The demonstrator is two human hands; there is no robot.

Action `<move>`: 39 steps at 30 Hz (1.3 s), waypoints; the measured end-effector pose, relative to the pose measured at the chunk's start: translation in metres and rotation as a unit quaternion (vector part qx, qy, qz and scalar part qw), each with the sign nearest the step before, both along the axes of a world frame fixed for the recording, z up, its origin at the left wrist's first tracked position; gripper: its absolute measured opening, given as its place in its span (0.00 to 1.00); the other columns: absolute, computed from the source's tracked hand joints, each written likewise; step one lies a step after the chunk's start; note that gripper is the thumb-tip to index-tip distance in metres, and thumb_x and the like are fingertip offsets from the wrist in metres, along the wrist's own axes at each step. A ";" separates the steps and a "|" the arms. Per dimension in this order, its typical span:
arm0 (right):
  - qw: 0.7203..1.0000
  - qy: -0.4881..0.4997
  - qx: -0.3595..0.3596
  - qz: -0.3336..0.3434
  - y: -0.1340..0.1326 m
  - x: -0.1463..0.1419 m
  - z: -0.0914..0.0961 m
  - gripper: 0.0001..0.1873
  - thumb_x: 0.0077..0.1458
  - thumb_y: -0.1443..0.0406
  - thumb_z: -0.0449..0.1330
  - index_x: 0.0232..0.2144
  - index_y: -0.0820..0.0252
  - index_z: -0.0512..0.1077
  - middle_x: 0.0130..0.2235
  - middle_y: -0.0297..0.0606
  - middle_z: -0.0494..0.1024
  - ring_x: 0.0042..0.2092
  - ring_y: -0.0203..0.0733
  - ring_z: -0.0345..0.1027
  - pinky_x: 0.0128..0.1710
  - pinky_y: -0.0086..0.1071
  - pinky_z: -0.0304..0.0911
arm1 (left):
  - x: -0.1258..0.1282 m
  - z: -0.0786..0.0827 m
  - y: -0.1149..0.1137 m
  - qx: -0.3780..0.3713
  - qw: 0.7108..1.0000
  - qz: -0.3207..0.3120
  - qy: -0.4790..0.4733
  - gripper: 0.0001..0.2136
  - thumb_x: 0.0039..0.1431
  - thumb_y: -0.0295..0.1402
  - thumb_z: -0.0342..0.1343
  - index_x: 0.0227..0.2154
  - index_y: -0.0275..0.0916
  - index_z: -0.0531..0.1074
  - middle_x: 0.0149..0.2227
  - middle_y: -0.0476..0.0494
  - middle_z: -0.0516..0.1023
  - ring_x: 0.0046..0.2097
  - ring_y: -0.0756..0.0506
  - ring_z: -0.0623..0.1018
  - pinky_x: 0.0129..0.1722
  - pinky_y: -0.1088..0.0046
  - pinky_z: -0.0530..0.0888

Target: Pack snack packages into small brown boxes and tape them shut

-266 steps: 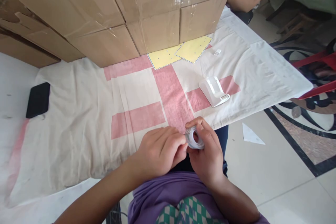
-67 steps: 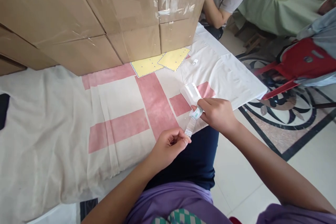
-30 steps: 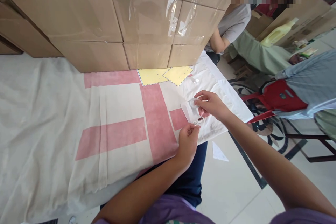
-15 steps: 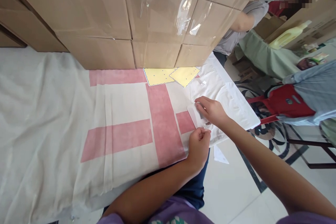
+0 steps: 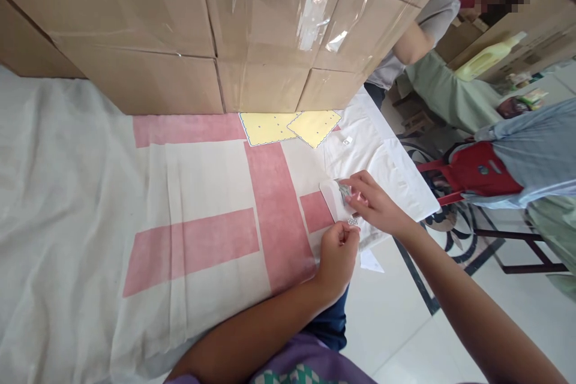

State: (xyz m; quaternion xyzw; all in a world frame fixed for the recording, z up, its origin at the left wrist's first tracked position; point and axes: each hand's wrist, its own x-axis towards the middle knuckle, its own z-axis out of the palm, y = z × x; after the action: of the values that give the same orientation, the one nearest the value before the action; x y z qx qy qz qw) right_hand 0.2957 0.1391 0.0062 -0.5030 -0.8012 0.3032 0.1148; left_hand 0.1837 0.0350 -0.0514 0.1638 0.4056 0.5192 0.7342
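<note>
Close to the table's near right edge, my left hand [image 5: 338, 257] is closed in a pinch. Just beyond its fingertips shows a small piece with a dark dotted pattern [image 5: 352, 222]; what the fingers grip is too small to make out. My right hand [image 5: 372, 203] is above and to the right, index finger and thumb apart, at the side of a white rounded card or sheet [image 5: 330, 195]. A greyish patch [image 5: 344, 189] on that sheet lies by the right fingertips. Two yellow scalloped-edge sheets [image 5: 265, 127] overlap farther back, apart from both hands.
Taped cardboard boxes [image 5: 274, 87] form a wall along the back of the cloth-covered table [image 5: 211, 174]. A small white tag [image 5: 347, 140] lies on the cloth. To the right are a red chair [image 5: 486, 169], a yellowish bottle [image 5: 490, 59] and another person's arm [image 5: 411, 43].
My right hand's fingers have spread from a closer pinch and shifted slightly right, uncovering more of the greyish patch. My left hand keeps its pinch. The view has turned slightly.
</note>
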 end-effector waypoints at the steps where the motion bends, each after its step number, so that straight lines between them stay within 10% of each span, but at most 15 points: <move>1: 1.000 -0.011 -0.003 0.008 -0.006 0.002 0.001 0.22 0.64 0.56 0.57 0.59 0.49 0.67 0.51 0.43 0.65 0.38 0.41 0.69 0.37 0.40 0.73 | -0.001 0.000 0.000 0.005 1.000 -0.004 0.001 0.13 0.59 0.38 0.57 0.24 0.41 0.61 0.20 0.57 0.57 0.24 0.53 0.57 0.24 0.75 0.54; 10: 0.997 -0.069 -0.008 -0.012 -0.017 -0.001 -0.010 0.31 0.61 0.63 0.57 0.65 0.50 0.59 0.49 0.43 0.68 0.43 0.46 0.66 0.37 0.39 0.72 | -0.002 -0.006 -0.003 0.023 0.999 -0.013 0.035 0.11 0.62 0.36 0.54 0.25 0.40 0.63 0.22 0.56 0.60 0.26 0.53 0.59 0.27 0.74 0.58; 20: 0.991 -0.095 0.046 -0.076 -0.016 -0.016 -0.005 0.16 0.63 0.64 0.54 0.52 0.55 0.70 0.47 0.42 0.73 0.40 0.43 0.70 0.40 0.39 0.68 | -0.004 -0.008 -0.010 0.041 0.997 -0.031 0.064 0.13 0.62 0.37 0.55 0.24 0.40 0.62 0.24 0.55 0.58 0.28 0.52 0.57 0.28 0.74 0.58; 26: 0.974 -0.225 0.029 -0.008 -0.012 -0.021 0.014 0.27 0.57 0.71 0.54 0.59 0.56 0.65 0.51 0.43 0.72 0.40 0.43 0.70 0.32 0.32 0.61 | -0.003 -0.009 -0.013 0.048 0.997 -0.026 0.054 0.12 0.61 0.37 0.56 0.25 0.39 0.63 0.24 0.54 0.60 0.29 0.52 0.58 0.31 0.74 0.59; 34: 0.935 -0.347 0.061 0.042 -0.008 -0.032 0.035 0.13 0.59 0.73 0.57 0.46 0.59 0.67 0.45 0.46 0.72 0.35 0.45 0.71 0.25 0.31 0.51 | -0.006 -0.004 -0.011 0.045 0.998 -0.022 0.047 0.13 0.59 0.40 0.58 0.25 0.39 0.65 0.24 0.55 0.59 0.28 0.52 0.58 0.31 0.74 0.59; 39: 0.986 -0.159 0.039 0.017 -0.005 -0.018 0.040 0.14 0.64 0.66 0.54 0.52 0.54 0.65 0.41 0.41 0.74 0.31 0.41 0.71 0.28 0.34 0.62 | -0.007 -0.002 -0.012 0.038 0.998 -0.009 0.058 0.10 0.58 0.39 0.59 0.27 0.39 0.68 0.23 0.55 0.60 0.27 0.52 0.59 0.31 0.74 0.60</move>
State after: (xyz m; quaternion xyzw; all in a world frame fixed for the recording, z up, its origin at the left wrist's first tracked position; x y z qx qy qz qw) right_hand 0.2781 0.1337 0.0458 -0.5263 -0.8288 0.1900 0.0000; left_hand 0.1764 0.0228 -0.0537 0.2254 0.4256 0.5172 0.7075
